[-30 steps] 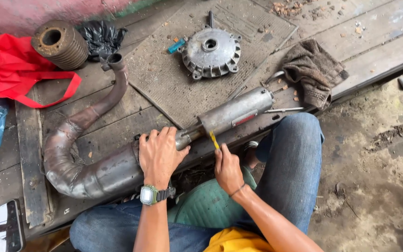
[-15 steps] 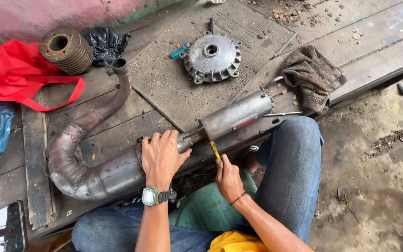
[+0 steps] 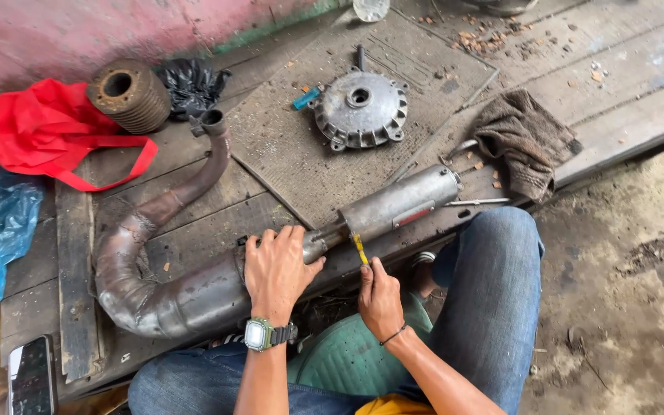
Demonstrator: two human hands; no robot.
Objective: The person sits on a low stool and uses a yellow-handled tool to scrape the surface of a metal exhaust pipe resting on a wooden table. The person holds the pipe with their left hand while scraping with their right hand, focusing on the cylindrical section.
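Head view: left hand [image 3: 277, 270] presses exhaust pipe [image 3: 186, 296].

Soft, even daylight, faint shadows, no glare; the picture is sharp with slight wide-angle stretch at edges.

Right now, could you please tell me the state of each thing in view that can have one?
Exhaust pipe: lying on the planks, rusty.
Silencer: joined to the pipe's narrow end.
Left hand: gripping the pipe near the joint.
Right hand: closed on the yellow-handled tool, tip at the joint.
Round cover: lying flat.
Rag: crumpled.
Red bag: slack.
Phone: screen dark.
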